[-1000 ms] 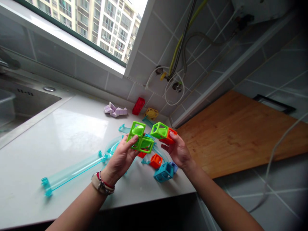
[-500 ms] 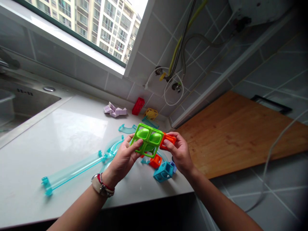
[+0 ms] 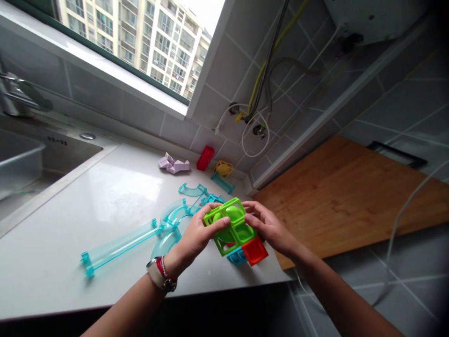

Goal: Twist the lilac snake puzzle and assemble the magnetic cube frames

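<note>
Between both hands is a green block made of square frames with rounded pockets, held tilted above the counter. My left hand grips its left side, thumb lying across the front. On the upper right edge, my right hand has its thumb and fingers closed. An orange cube joins the green block's lower right corner. Below and partly behind them shows a blue cube; whether it touches the held piece I cannot tell. Clear teal track pieces lie left of my hands.
Along the back wall stand lilac blocks, a red block and a yellow frame block. A sink with a plastic basin is at left. A wooden board leans at right, and cables hang above the counter.
The green block with its orange cube has turned clockwise, so the orange cube now sits lower. My right hand has shifted from the orange cube to the green block's upper edge.
</note>
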A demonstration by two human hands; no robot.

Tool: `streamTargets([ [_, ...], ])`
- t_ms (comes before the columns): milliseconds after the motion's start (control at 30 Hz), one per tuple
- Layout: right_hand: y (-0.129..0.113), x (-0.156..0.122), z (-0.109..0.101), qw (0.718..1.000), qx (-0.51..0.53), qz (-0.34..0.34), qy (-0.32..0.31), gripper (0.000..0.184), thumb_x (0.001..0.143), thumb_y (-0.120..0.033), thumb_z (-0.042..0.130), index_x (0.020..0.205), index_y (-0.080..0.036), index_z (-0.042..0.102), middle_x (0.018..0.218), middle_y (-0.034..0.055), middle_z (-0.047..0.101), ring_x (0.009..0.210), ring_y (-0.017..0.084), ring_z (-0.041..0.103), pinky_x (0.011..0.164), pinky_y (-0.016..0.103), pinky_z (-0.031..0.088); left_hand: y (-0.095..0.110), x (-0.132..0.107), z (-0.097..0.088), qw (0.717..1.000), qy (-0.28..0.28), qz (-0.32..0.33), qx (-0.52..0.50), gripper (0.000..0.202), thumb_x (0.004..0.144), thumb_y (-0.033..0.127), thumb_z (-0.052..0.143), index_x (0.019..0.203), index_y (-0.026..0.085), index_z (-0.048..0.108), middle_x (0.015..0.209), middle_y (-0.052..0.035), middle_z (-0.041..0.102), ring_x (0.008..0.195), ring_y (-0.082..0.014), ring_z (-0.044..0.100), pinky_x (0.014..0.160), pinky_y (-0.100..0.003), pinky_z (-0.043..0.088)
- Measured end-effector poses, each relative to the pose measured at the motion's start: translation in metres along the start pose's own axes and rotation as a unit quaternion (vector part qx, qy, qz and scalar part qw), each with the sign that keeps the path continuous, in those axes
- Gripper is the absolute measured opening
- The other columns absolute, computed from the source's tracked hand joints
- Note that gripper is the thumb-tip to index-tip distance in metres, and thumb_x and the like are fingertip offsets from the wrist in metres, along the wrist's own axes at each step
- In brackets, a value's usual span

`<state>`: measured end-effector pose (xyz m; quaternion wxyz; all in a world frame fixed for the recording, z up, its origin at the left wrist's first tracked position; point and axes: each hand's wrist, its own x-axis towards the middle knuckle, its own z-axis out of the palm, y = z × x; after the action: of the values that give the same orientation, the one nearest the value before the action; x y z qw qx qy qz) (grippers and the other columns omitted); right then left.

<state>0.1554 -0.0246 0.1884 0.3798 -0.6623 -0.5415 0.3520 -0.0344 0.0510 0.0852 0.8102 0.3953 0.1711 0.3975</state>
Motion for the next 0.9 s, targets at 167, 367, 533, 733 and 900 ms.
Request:
streamTargets([
  [167,0.010,-0.020,0.000,0.979,0.089,0.103,-0.153,0.041,0.089,-0.048,0.078,0.119,-0.021,0.071,0.106,0.0047,0.074,0.094,0.021,0.070,0.084,0.030,0.054,0.003,-0.005,0.004,1.000,0.006,0.006,0.012,0.043,0.078,0.041,0.086,0.111,0.020,0.067,0.091,-0.0027,0.073,0.078,-0.0170,0.066,0.069,-0.025,0.050],
  [367,0.022,-0.032,0.006,0.973,0.140,0.143,-0.117,0.038,0.088,-0.052,0.077,0.103,-0.019,0.069,0.093,0.0018,0.072,0.078,0.015,0.068,0.075,0.026,0.051,-0.010,-0.004,0.000,0.998,0.020,-0.047,-0.029,0.043,0.078,0.046,0.085,0.108,0.020,0.068,0.089,-0.0036,0.073,0.072,-0.0184,0.070,0.059,-0.024,0.050],
  [533,0.023,-0.039,0.004,0.980,0.092,0.125,-0.123,0.036,0.089,-0.052,0.076,0.100,-0.019,0.066,0.092,0.0012,0.070,0.078,0.015,0.065,0.071,0.024,0.049,-0.015,-0.003,-0.001,0.997,-0.004,-0.076,-0.011,0.046,0.080,0.051,0.082,0.110,0.021,0.065,0.095,-0.0058,0.073,0.076,-0.0201,0.071,0.060,-0.025,0.052],
  [733,0.021,-0.050,0.001,0.985,0.012,0.119,-0.122,0.040,0.090,-0.058,0.071,0.101,-0.020,0.063,0.077,-0.0029,0.064,0.049,0.008,0.053,0.040,0.019,0.039,-0.013,-0.005,0.001,0.998,-0.020,-0.062,0.005,0.045,0.076,0.049,0.086,0.103,0.020,0.065,0.087,-0.0032,0.071,0.071,-0.0171,0.067,0.059,-0.024,0.049],
  [900,0.021,-0.051,-0.003,0.975,0.025,0.172,-0.142,0.046,0.089,-0.062,0.070,0.109,-0.022,0.061,0.081,0.0017,0.072,0.051,0.014,0.068,0.038,0.019,0.050,-0.010,-0.005,0.002,0.998,-0.019,-0.062,0.007,0.046,0.076,0.050,0.086,0.106,0.021,0.065,0.088,-0.0037,0.071,0.072,-0.0183,0.068,0.059,-0.025,0.049],
])
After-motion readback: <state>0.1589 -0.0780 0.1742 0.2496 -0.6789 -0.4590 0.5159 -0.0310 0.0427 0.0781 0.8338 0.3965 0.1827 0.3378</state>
